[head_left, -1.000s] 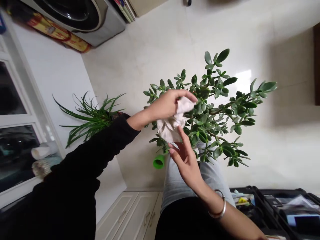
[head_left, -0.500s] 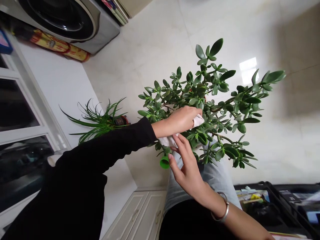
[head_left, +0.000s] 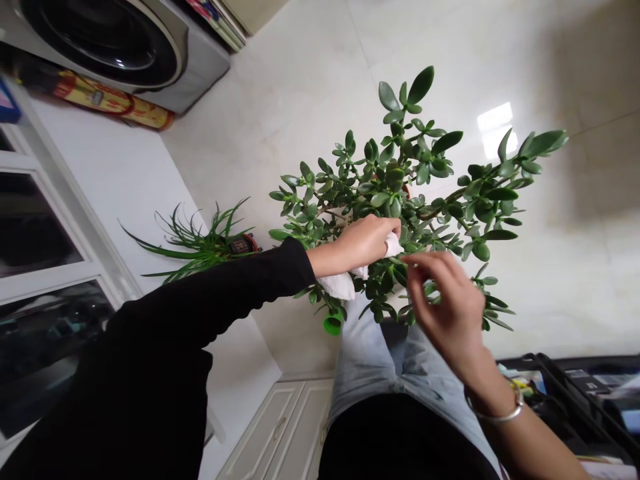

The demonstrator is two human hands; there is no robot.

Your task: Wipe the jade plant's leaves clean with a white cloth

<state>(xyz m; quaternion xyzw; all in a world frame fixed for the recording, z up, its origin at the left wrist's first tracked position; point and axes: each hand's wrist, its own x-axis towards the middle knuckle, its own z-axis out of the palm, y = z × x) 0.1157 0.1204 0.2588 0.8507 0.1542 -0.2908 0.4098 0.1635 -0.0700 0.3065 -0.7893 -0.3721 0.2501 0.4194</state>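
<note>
A large jade plant (head_left: 385, 180) with thick green leaves spreads in front of my legs. My left hand (head_left: 363, 243), in a black sleeve, is closed on a crumpled white cloth (head_left: 339, 285) among its middle leaves. Part of the cloth sticks out past the fingertips and more of it hangs below the wrist. To the right of it, my right hand (head_left: 450, 303), wearing a silver bangle, has its fingers drawn together in a pinch at a jade plant leaf. The plant's pot is mostly hidden by foliage.
A small green cup-like container (head_left: 333, 323) is by my knee. A potted grassy plant (head_left: 215, 241) is on the left. Behind are a washing machine (head_left: 165, 40) and a yellow-red cylinder (head_left: 115, 103). An open black case (head_left: 560, 393) with mixed items lies right.
My right hand has left the cloth beside my left wrist and moved right, its spread fingers now pinched at the leaves. My left hand stays on the cloth. The view has shifted slightly.
</note>
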